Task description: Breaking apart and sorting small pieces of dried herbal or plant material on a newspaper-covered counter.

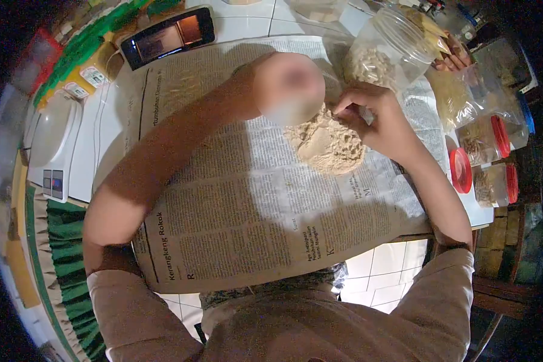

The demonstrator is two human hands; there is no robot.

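A mound of pale beige powder (328,147) lies on a spread sheet of newspaper (226,217). My left hand (280,86) is over the far left side of the mound; a round blur covers it, so its fingers and anything in them are hidden. At the mound's right edge is my right hand (373,111), with bent fingers and the thumb and index finger curled toward the powder. Whether anything is pinched there cannot be made out. Just beyond that hand, a clear plastic jar (396,50) without a lid leans over, with pale chunky pieces inside.
A phone (169,36) with a lit screen rests at the back left. A white kitchen scale (56,145) stands at the left edge. To the right are a clear plastic bag (461,97), a red lid (460,169) and small red-lidded jars (493,185).
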